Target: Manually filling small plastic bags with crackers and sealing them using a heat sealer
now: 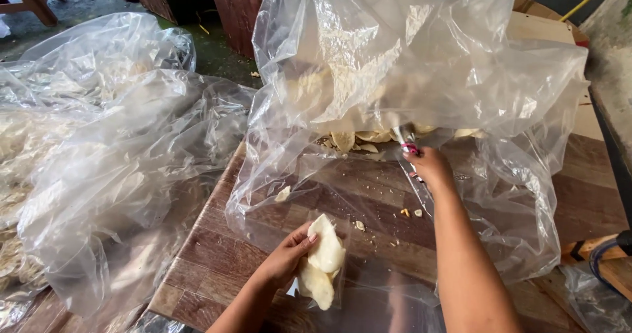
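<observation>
Left hand gripping small cracker bag, table edge near

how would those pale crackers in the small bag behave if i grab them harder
Probably brittle: the crackers look thin and curved, and crumbs lie on the wooden table. Likely light too; the left hand holds them loosely.
</observation>
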